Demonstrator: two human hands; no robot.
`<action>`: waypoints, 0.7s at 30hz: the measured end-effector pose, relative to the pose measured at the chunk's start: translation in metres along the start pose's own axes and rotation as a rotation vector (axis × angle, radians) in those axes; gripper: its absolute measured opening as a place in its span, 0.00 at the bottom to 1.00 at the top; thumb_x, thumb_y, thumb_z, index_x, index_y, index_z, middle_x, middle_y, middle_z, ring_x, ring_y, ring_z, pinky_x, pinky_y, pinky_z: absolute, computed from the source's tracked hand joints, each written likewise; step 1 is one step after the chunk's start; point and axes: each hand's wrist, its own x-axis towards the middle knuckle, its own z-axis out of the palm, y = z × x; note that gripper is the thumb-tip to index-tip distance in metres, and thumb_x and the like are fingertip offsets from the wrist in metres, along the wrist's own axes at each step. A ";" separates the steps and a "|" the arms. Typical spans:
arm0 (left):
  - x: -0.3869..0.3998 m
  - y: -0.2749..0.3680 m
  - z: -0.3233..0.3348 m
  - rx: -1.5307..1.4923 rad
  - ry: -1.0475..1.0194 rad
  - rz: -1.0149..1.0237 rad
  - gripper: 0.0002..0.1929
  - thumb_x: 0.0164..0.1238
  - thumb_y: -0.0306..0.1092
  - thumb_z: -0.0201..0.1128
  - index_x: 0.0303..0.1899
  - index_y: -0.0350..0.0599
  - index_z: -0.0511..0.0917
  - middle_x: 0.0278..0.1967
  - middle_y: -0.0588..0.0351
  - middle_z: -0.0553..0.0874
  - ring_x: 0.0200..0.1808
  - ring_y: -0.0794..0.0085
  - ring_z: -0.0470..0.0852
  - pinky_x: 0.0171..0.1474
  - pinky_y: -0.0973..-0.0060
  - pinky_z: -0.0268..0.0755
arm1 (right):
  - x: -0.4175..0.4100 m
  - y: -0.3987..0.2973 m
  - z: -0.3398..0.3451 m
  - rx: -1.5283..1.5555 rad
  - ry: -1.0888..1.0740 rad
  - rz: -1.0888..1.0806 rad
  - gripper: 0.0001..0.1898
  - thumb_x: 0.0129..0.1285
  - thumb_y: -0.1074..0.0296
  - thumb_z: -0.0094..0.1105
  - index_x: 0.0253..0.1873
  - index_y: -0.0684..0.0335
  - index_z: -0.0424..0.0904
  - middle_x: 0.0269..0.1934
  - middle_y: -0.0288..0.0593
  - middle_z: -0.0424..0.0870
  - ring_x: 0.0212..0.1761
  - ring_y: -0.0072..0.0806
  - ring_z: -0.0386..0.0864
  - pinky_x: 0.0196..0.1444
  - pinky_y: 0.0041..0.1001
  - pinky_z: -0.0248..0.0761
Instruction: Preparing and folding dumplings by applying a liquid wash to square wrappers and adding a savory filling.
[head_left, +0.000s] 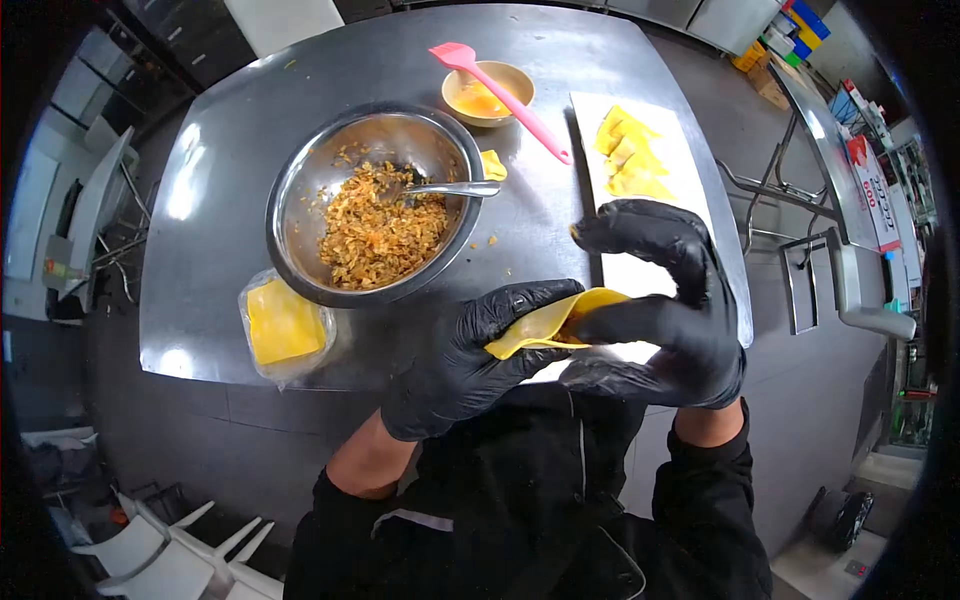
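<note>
My left hand (480, 352), in a black glove, holds a yellow dough wrapper (536, 330) curled upward like a trough. Some brown filling (566, 330) shows inside its fold. My right hand (667, 315), gloved too and partly blurred, has one finger at the filling and the wrapper's right side. Its other visible finger curves up and away, with a bit of food on the tip. Left of the hands stands a steel mixing bowl (289, 225) of chopped filling (379, 232). A metal spoon (454, 189) rests in it, its handle over the right rim.
A stack of yellow wrappers (285, 321) lies on plastic at the left. Beyond the bowl, a pink brush (525, 116) leans across a small bowl (451, 94) of beaten egg. Folded dumplings (630, 157) sit on a white board (675, 142), partly under my right hand. The steel table (225, 165) has rounded edges.
</note>
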 end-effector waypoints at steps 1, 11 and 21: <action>0.000 0.000 -0.001 0.000 -0.001 -0.002 0.23 0.61 0.25 0.64 0.58 0.34 0.71 0.51 0.48 0.81 0.52 0.70 0.79 0.56 0.74 0.71 | 0.003 -0.002 0.001 -0.075 -0.001 -0.018 0.17 0.38 0.57 0.75 0.34 0.56 0.83 0.48 0.54 0.80 0.52 0.47 0.76 0.55 0.40 0.67; -0.001 0.006 0.000 -0.131 -0.015 -0.067 0.23 0.63 0.24 0.62 0.59 0.35 0.70 0.52 0.50 0.80 0.52 0.73 0.78 0.57 0.75 0.70 | -0.002 0.004 -0.001 -0.107 0.003 0.057 0.13 0.41 0.60 0.71 0.34 0.53 0.83 0.51 0.44 0.80 0.56 0.44 0.73 0.57 0.38 0.62; -0.002 0.003 0.004 -0.149 -0.025 -0.125 0.22 0.63 0.24 0.62 0.59 0.33 0.70 0.52 0.50 0.80 0.52 0.72 0.79 0.57 0.75 0.70 | -0.001 0.005 -0.001 -0.065 0.000 0.011 0.16 0.34 0.60 0.74 0.32 0.55 0.83 0.46 0.49 0.82 0.51 0.46 0.76 0.53 0.38 0.67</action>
